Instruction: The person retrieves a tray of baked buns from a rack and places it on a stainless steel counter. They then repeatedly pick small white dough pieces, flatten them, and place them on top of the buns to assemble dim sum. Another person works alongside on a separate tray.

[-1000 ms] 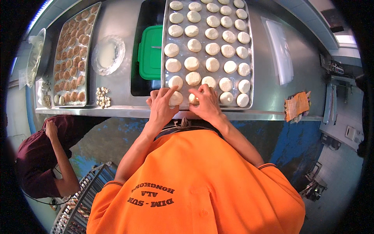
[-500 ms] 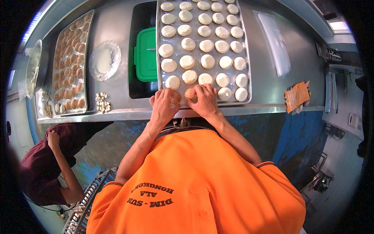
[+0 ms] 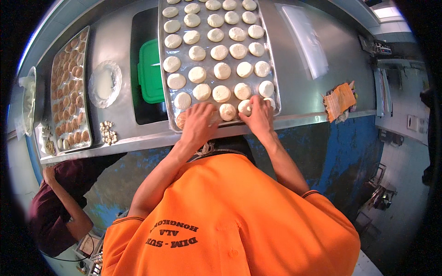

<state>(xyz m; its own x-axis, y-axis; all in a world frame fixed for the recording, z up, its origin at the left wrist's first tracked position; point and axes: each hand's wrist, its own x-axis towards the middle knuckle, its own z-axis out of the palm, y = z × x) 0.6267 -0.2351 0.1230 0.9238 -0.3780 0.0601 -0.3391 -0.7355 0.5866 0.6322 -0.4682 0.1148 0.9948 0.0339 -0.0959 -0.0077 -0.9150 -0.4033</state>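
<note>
Rows of round white dough pieces [image 3: 222,70] cover a large metal tray [image 3: 166,99] in front of me. My left hand [image 3: 199,122] is over the tray's near edge, fingers bent and apart. Next to it, in the near left corner, sits a brown ball [image 3: 181,120]; what lies under the palm is hidden. My right hand [image 3: 260,117] closes thumb and fingertips around a near-row dough piece [image 3: 245,107], still on the tray. Between both hands sits another dough piece [image 3: 227,112] with a small mark on top.
A green-lidded box [image 3: 150,71] adjoins the tray. Further left are a glass plate [image 3: 105,84], small pale pieces [image 3: 108,133] and a tray of brown balls [image 3: 86,110]. Clear plastic sheets [image 3: 306,41] and an orange cloth [image 3: 340,100] lie right. Someone in maroon [image 3: 57,204] is at left.
My right hand has left a brown ball and moved right to a dough piece. My left hand has shifted off the corner brown ball. The view has turned, sliding the tray left.
</note>
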